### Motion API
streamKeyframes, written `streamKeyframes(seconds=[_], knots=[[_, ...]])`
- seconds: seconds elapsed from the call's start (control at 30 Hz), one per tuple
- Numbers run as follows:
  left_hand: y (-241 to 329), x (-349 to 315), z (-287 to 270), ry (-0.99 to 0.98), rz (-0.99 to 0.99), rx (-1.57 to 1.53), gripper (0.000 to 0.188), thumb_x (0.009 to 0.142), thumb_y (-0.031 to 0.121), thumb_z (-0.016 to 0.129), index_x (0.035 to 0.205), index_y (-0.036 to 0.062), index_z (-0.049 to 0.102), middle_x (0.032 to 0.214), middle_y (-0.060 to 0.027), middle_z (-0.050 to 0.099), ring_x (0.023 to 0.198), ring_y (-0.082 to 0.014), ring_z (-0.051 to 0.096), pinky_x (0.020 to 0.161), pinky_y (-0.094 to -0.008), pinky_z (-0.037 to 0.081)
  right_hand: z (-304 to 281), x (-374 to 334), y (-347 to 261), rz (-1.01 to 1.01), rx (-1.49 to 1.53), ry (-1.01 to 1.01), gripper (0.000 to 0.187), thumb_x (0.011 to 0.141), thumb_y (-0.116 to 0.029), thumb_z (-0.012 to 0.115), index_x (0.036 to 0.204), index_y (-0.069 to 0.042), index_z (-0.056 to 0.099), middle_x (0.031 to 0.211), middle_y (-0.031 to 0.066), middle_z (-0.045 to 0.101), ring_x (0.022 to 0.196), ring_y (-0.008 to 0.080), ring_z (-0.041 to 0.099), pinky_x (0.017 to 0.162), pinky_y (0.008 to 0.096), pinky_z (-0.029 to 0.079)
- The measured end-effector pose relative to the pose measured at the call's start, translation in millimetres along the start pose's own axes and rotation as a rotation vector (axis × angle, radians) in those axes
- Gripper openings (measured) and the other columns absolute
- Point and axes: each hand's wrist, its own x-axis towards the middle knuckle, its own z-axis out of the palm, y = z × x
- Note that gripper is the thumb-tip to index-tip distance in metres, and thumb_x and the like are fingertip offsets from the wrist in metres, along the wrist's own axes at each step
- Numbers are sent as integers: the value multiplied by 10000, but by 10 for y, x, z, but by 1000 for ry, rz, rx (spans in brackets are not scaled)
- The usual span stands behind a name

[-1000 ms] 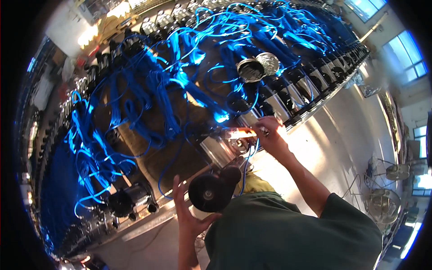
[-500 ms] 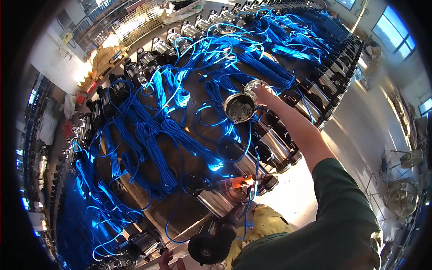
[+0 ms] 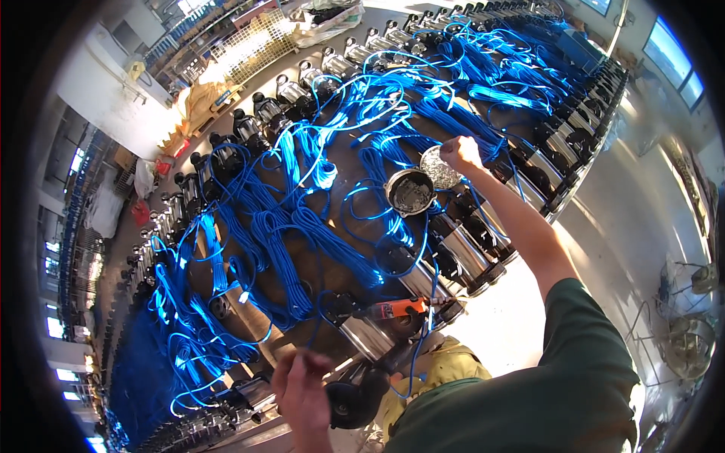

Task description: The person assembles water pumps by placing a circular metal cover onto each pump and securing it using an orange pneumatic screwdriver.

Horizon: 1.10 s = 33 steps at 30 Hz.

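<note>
My right hand [image 3: 462, 155] is closed in a pinch above a round dish of small shiny metal pieces [image 3: 439, 167]. Whatever its fingertips hold is too small to make out. Touching that dish on the left is a round metal bowl [image 3: 410, 192] with dark grey contents. My left hand [image 3: 304, 396] is raised at the lower edge, its fingers curled and smeared by motion. Just right of it sits a black rounded end piece [image 3: 355, 399] by a shiny steel cylinder [image 3: 368, 337]. An orange-and-black tool [image 3: 400, 308] lies across this cylinder, touched by neither hand.
Bundled blue cables [image 3: 276, 257] cover much of the dark table. Rows of steel cylinders with black ends [image 3: 468, 257] line its edges. A yellow cloth [image 3: 445, 370] lies near my body. A metal stand fan [image 3: 689, 343] is on the right, a wire-mesh crate [image 3: 253, 45] at the far left.
My left hand has risen from the lower edge. My right hand has lifted out of the dish of metal pieces. The whole view has shifted slightly.
</note>
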Motion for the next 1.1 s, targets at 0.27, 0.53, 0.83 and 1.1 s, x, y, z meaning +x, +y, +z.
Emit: streamKeyframes(seconds=[0.27,0.53,0.83,1.1], knots=[[-866,191,912,-51,-643,-546,347,996,287,432,1044,-32,559,1084,-192,620,1131,-345,557,1035,-495,422,-1465,-1602,-2175,-200,608,-753,162,744,-68,761,902,-54,735,757,70,698,700,125,673,658,277,543],[-1493,247,840,-46,-522,-517,335,1025,184,336,1044,-76,547,1107,-233,608,1103,-367,582,1005,-433,487,-1079,-1342,-1254,38,313,-499,163,750,-181,698,880,-89,732,767,104,696,742,244,688,683,352,549],[-1251,57,1003,-208,-335,-535,439,1022,244,326,1257,-106,447,1331,-286,473,1265,-396,463,1102,-453,378,849,-798,222,266,-225,-371,221,655,-258,750,867,-195,750,803,72,708,779,252,690,738,372,551],[-1053,-47,875,-176,-249,-539,378,999,148,340,1249,-110,458,1322,-285,481,1275,-391,455,1111,-428,375,953,-704,342,-7,-159,-485,250,627,-329,666,688,-89,638,710,170,646,747,331,657,689,432,523]])
